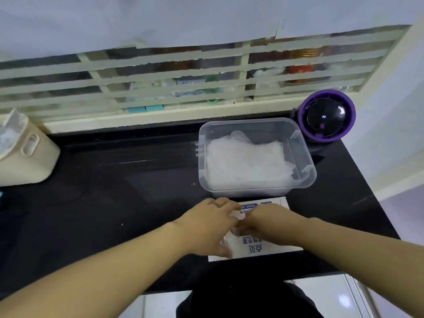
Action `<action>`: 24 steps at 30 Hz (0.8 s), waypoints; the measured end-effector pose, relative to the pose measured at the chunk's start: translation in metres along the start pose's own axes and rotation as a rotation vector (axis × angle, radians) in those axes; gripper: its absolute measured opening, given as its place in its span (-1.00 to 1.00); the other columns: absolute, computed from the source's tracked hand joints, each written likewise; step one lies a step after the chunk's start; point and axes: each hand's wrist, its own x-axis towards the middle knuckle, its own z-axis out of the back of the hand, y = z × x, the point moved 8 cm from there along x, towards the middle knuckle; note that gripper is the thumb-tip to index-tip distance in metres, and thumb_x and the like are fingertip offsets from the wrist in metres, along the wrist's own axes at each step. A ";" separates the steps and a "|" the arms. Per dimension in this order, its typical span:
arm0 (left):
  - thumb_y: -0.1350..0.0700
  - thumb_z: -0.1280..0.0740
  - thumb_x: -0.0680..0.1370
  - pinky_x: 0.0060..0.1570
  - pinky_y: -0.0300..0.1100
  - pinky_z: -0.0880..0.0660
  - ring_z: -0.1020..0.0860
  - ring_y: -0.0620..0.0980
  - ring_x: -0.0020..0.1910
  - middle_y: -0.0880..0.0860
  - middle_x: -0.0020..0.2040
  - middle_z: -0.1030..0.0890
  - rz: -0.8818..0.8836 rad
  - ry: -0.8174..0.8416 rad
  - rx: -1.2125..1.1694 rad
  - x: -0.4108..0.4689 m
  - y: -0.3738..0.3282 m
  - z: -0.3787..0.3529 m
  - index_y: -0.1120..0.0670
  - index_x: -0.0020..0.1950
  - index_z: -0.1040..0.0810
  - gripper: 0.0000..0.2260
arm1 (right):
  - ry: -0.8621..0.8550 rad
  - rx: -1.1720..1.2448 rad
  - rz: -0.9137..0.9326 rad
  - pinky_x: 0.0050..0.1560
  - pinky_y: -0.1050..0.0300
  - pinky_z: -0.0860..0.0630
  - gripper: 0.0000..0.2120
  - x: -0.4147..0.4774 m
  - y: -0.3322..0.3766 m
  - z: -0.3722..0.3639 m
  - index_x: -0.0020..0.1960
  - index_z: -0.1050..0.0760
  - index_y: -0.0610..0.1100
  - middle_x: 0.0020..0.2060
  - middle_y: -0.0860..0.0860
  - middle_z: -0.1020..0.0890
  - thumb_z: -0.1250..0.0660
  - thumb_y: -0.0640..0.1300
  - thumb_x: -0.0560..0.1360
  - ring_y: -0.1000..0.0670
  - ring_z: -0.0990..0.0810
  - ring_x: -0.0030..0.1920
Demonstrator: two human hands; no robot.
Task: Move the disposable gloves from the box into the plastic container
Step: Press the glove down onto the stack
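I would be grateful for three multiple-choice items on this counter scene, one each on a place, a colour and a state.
1. Where does the box lie relative to the plastic container?
A. inside it
B. nearer the person, on the counter
C. behind it, by the window

2. What colour is the ring on the round device?
A. red
B. green
C. purple

3. What state is the plastic container in?
A. lidless, gloves inside
B. lidless, empty
C. lid on

Answers: 1 B, it lies under the left hand and right hand, on the container's near side; 2 C, a purple rim circles the dark dome; 3 A, white gloves show through the open top.
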 end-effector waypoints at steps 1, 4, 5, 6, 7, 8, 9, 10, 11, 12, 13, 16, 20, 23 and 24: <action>-0.24 -0.33 0.50 0.47 -0.03 -0.11 -0.08 0.05 0.51 0.02 0.55 -0.09 0.018 0.021 0.019 0.000 0.003 -0.006 -0.01 0.46 -0.34 -0.40 | -0.053 0.042 0.027 -0.06 0.12 -0.45 -0.69 -0.002 0.001 0.007 0.17 -0.60 0.08 -0.02 0.00 -0.63 -0.14 0.12 0.61 0.00 -0.54 -0.09; -0.21 -0.35 0.50 0.50 0.02 -0.04 0.04 0.06 0.54 0.03 0.58 0.01 0.023 0.049 -0.004 0.000 0.008 -0.013 -0.06 0.45 -0.35 -0.43 | -0.168 -0.065 0.071 -0.20 0.07 -0.43 -0.66 -0.007 -0.001 0.022 0.15 -0.62 0.00 -0.10 -0.06 -0.53 -0.12 0.06 0.59 -0.01 -0.44 -0.17; -0.19 -0.35 0.51 0.50 0.02 -0.06 0.05 0.06 0.54 0.03 0.58 0.02 0.016 0.053 -0.033 0.000 0.009 -0.015 -0.08 0.43 -0.37 -0.48 | -0.208 -0.124 0.096 -0.28 0.06 -0.42 -0.66 -0.009 0.000 0.025 0.10 -0.62 -0.01 -0.15 -0.07 -0.51 -0.13 0.06 0.55 -0.02 -0.43 -0.22; -0.17 -0.35 0.51 0.50 0.02 -0.07 0.05 0.05 0.54 0.03 0.58 0.03 0.011 0.056 -0.059 0.001 0.009 -0.015 -0.10 0.41 -0.39 -0.51 | -0.214 -0.208 0.123 -0.34 0.08 -0.42 -0.75 -0.008 0.000 0.023 0.05 -0.62 0.01 -0.19 -0.06 -0.51 -0.22 0.04 0.51 -0.03 -0.45 -0.27; -0.16 -0.35 0.52 0.49 0.02 -0.08 0.06 0.04 0.54 0.03 0.58 0.04 0.009 0.058 -0.076 0.001 0.009 -0.017 -0.12 0.41 -0.40 -0.53 | -0.203 -0.276 0.144 -0.36 0.11 -0.42 -0.82 -0.007 -0.001 0.017 0.04 -0.62 0.04 -0.19 -0.04 -0.52 -0.36 -0.01 0.45 -0.03 -0.48 -0.29; -0.15 -0.35 0.52 0.49 0.02 -0.08 0.07 0.03 0.54 0.02 0.58 0.05 0.012 0.062 -0.086 0.002 0.009 -0.019 -0.13 0.41 -0.40 -0.54 | -0.204 -0.317 0.167 -0.34 0.12 -0.42 -0.77 -0.004 -0.002 0.011 0.04 -0.62 0.07 -0.17 -0.02 -0.54 -0.47 -0.04 0.38 -0.02 -0.50 -0.29; -0.14 -0.35 0.53 0.49 0.03 -0.08 0.09 0.03 0.54 0.01 0.58 0.06 0.019 0.070 -0.096 0.003 0.010 -0.021 -0.15 0.42 -0.39 -0.54 | -0.198 -0.317 0.175 -0.33 0.13 -0.42 -0.74 -0.001 -0.002 0.007 0.02 -0.62 0.08 -0.17 -0.02 -0.55 -0.52 -0.05 0.34 -0.02 -0.51 -0.30; -0.14 -0.34 0.53 0.50 0.04 -0.07 0.10 0.03 0.55 0.00 0.58 0.08 0.025 0.079 -0.107 0.003 0.011 -0.023 -0.16 0.41 -0.39 -0.54 | -0.211 -0.306 0.184 -0.34 0.12 -0.44 -0.75 0.001 -0.002 0.007 -0.02 -0.64 0.08 -0.19 -0.02 -0.55 -0.55 -0.05 0.31 -0.03 -0.52 -0.32; -0.14 -0.34 0.53 0.50 0.04 -0.07 0.10 0.03 0.55 0.00 0.58 0.08 0.032 0.087 -0.121 0.003 0.012 -0.024 -0.16 0.41 -0.39 -0.55 | -0.230 -0.292 0.206 -0.36 0.09 -0.46 -0.77 0.003 -0.001 0.009 -0.06 -0.65 0.06 -0.22 -0.03 -0.55 -0.56 -0.05 0.30 -0.04 -0.53 -0.34; -0.13 -0.35 0.53 0.50 0.04 -0.06 0.10 0.03 0.55 0.00 0.58 0.08 0.041 0.093 -0.135 0.003 0.013 -0.025 -0.16 0.41 -0.39 -0.55 | -0.245 -0.278 0.221 -0.37 0.08 -0.49 -0.78 0.005 0.001 0.009 -0.10 -0.67 0.04 -0.25 -0.04 -0.56 -0.58 -0.06 0.28 -0.05 -0.53 -0.36; -0.13 -0.35 0.53 0.50 0.03 -0.06 0.08 0.02 0.54 0.00 0.58 0.08 0.048 0.093 -0.146 0.002 0.015 -0.026 -0.16 0.40 -0.39 -0.55 | -0.251 -0.266 0.228 -0.37 0.07 -0.51 -0.79 0.007 0.001 0.010 -0.11 -0.68 0.01 -0.27 -0.05 -0.56 -0.59 -0.07 0.27 -0.06 -0.55 -0.36; -0.14 -0.38 0.50 0.50 -0.02 -0.06 0.01 0.00 0.53 -0.05 0.58 0.05 0.063 0.038 -0.186 0.001 0.017 -0.024 -0.11 0.46 -0.29 -0.44 | -0.227 -0.274 0.189 -0.32 0.09 -0.56 -0.79 0.010 -0.004 0.003 -0.14 -0.69 0.00 -0.26 0.00 -0.58 -0.61 -0.05 0.25 -0.02 -0.57 -0.33; -0.17 -0.41 0.46 0.51 -0.09 -0.01 -0.02 -0.07 0.54 -0.13 0.58 0.05 0.101 -0.004 -0.246 -0.001 0.023 -0.026 -0.11 0.54 -0.11 -0.25 | -0.139 -0.277 0.179 -0.05 0.05 -0.51 -0.81 0.007 -0.006 -0.005 0.11 -0.61 -0.01 -0.02 -0.01 -0.58 -0.40 -0.08 0.50 -0.06 -0.56 -0.08; -0.21 -0.41 0.45 0.53 -0.08 0.03 0.01 -0.07 0.55 -0.12 0.59 0.10 0.140 0.022 -0.275 -0.002 0.028 -0.030 -0.07 0.59 0.03 -0.13 | -0.137 -0.282 0.190 -0.05 0.11 -0.38 -0.78 0.000 -0.007 0.000 0.20 -0.55 0.00 0.02 0.01 -0.53 -0.27 -0.08 0.58 -0.05 -0.53 -0.04; -0.22 -0.41 0.45 0.53 -0.08 0.03 0.03 -0.08 0.56 -0.13 0.59 0.11 0.148 0.033 -0.284 -0.002 0.029 -0.032 -0.06 0.60 0.09 -0.09 | -0.168 -0.287 0.198 -0.13 0.14 -0.34 -0.78 -0.003 -0.005 0.004 0.19 -0.54 0.05 -0.08 0.02 -0.51 -0.32 -0.06 0.55 -0.03 -0.52 -0.13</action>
